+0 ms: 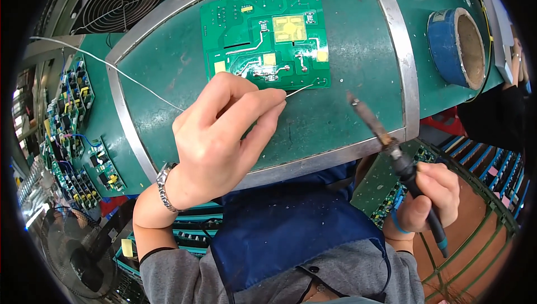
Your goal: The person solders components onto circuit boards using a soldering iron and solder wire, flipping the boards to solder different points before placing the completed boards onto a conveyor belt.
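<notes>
Pinching the wire (299, 90) between closed fingers (258, 104), the left hand (215, 136) sits at the near edge of the board (251, 38) on the counter (361, 35); the right hand (433, 200), fingers curled, grips the iron (404, 164).

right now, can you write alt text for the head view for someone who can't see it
A person's left hand pinches solder wire at the lower edge of a green circuit board, while the right hand holds a soldering iron clear of the board. A blue tape roll sits at right on the green worktop.
</notes>
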`<state>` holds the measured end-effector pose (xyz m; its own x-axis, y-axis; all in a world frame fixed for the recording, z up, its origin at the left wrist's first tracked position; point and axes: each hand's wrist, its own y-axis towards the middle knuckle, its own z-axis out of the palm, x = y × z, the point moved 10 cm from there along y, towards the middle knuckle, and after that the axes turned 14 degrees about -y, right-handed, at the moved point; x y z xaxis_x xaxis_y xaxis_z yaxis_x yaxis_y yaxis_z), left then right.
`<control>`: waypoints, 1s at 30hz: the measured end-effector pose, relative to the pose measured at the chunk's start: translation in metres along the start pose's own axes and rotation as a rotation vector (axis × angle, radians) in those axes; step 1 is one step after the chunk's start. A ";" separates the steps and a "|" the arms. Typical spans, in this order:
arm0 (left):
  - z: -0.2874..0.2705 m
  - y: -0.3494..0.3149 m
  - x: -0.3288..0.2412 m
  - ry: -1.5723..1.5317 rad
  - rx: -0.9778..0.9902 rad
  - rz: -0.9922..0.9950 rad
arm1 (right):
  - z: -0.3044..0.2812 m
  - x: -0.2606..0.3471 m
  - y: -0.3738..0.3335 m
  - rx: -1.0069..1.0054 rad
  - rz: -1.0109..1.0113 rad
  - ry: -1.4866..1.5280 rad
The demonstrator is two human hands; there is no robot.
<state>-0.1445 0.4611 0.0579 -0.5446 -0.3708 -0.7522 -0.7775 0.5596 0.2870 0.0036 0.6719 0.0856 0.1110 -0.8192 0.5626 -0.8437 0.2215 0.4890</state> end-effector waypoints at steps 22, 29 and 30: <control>0.015 0.000 0.003 -0.037 0.053 0.062 | 0.028 -0.004 0.006 0.050 0.087 -0.016; 0.017 0.000 0.000 -0.030 0.046 0.103 | 0.028 -0.003 0.007 0.054 0.081 -0.018; 0.018 0.000 0.000 -0.033 0.046 0.109 | 0.028 -0.003 0.007 0.054 0.081 -0.019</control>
<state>-0.1389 0.4749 0.0476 -0.6139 -0.2816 -0.7374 -0.6984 0.6290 0.3413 -0.0172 0.6614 0.0683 0.0317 -0.8095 0.5863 -0.8769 0.2590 0.4050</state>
